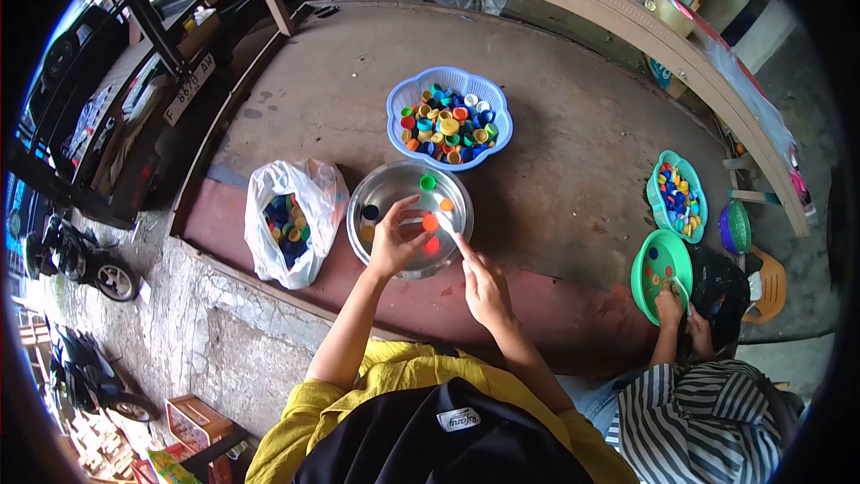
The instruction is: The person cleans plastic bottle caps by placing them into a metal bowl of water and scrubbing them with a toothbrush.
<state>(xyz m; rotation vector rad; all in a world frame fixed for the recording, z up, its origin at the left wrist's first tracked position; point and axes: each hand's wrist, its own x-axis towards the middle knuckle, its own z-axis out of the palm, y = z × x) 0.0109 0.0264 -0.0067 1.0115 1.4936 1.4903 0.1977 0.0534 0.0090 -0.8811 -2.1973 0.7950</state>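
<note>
"Gripping what?"

"Right hand [486, 289]: a pale tool [454, 236]. Left hand [394, 242]: fingers spread by an orange cap [430, 222] inside the steel bowl [391, 181]; can't tell if pinching."

"Any tips?"

"Keep fingertips clear of the tool's end."

"Beyond?"

"Bag [327, 202], nine o'clock; blue basket [500, 145], one."

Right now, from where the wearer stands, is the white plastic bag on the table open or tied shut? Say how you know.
The bag is open: its mouth gapes upward, showing coloured caps inside.
</note>
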